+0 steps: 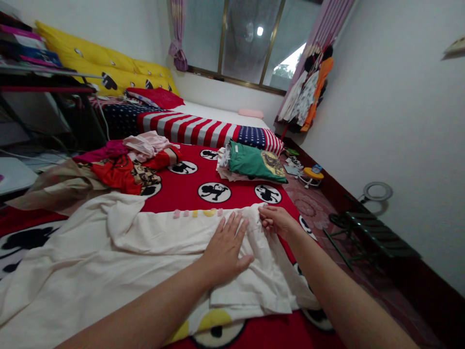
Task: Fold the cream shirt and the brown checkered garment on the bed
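White shirt [119,257] lies on the red blanket [221,203] — left hand [227,249] flat on it, right hand [278,220] pinching its far edge, green shirt [254,162] beyond.

Bare left hand [225,252], bare right hand [278,220], bare forearms [152,310]

Bedspread strip [232,206] between white cloth [109,252], folded clothes [254,162]

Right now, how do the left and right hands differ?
The left hand lies flat on the white garment with fingers spread, while the right hand has its fingers curled, pinching the garment's edge. The left hand sits further in from that edge than the right. Both are bare and on the same garment.
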### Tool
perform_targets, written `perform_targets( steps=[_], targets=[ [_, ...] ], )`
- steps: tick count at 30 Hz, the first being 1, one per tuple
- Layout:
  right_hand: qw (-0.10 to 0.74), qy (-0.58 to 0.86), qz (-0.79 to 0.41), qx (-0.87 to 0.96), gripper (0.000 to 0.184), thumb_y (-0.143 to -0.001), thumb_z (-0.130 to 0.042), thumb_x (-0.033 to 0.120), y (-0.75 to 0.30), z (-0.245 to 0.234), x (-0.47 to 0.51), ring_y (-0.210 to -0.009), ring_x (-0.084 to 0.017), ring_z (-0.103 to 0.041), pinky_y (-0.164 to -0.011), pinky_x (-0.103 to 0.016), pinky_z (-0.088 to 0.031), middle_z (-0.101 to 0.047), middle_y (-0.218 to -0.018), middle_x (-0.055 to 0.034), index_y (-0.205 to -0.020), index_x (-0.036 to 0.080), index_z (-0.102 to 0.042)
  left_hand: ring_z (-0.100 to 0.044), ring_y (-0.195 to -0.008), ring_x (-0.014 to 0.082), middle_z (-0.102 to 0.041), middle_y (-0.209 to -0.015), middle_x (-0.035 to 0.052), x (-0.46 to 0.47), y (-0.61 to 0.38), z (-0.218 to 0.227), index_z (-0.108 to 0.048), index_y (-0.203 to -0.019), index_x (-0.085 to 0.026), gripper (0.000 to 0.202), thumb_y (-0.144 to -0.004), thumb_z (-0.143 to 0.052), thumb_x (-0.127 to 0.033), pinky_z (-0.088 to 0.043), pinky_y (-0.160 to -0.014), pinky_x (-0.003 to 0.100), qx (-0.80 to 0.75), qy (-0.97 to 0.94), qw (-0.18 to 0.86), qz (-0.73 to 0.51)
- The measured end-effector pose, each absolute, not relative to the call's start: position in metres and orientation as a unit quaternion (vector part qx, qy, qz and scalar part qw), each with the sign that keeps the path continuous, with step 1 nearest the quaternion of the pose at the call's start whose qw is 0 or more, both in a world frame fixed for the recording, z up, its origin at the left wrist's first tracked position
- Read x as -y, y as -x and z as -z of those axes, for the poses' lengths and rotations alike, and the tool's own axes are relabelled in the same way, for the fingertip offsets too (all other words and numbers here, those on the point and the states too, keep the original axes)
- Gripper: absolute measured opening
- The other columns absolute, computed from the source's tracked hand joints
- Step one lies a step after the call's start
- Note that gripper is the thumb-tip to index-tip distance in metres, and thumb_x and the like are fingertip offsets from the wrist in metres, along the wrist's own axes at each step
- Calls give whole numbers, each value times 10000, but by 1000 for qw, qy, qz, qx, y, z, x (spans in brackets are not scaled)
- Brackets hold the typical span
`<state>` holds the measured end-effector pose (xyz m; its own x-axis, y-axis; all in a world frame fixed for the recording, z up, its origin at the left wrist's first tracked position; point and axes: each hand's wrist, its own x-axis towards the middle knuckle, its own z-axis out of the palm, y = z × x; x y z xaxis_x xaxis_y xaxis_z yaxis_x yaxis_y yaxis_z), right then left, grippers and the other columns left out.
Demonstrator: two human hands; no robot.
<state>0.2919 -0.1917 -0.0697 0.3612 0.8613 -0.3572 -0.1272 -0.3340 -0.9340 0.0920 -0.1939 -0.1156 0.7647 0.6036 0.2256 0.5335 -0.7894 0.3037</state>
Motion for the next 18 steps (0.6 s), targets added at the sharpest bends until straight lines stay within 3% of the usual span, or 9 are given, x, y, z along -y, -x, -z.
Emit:
perform_targets(
  steps=[3,7,10,18],
  targets=[
    [547,638,-475,260,154,-644,-745,167,-293,73,188,-380,-53,-495,-326,-113,-326,-580,-491,39,-681,157,-596,-55,-1455,313,-103,-1580,169,194,-93,112,-200,-1506,-158,908,-768,-612,-490,-98,-1173,485,-318,-930,122,-141],
    [591,612,-477,222,81,-662,-666,144,-292,75,186,-520,-96,-609,-502,-167,-499,-656,-587,-2,-703,170,-601,-43,-1455,317,-75,-1582,171,193,-94,113,-189,-1509,-187,922,-755,-626,-489,-101,-1170,487,-318,-927,135,-148],
    [598,590,-499,213,45,-671,-632,166,-290,75,187,-518,-120,-614,-539,-216,-527,-659,-594,-20,-702,174,-600,-54,-1453,324,-79,-1582,169,192,-94,115,-215,-1503,-195,902,-758,-623,-498,-97,-1168,494,-316,-926,139,-152],
    [646,595,-411,244,344,-499,-744,145,-300,85,187,-545,-122,-609,-515,-223,-491,-664,-659,26,-806,195,-597,-53,-1452,336,-75,-1585,161,191,-93,117,-201,-1510,-219,896,-776,-604,-540,-95,-1167,505,-308,-927,141,-161]
  ],
)
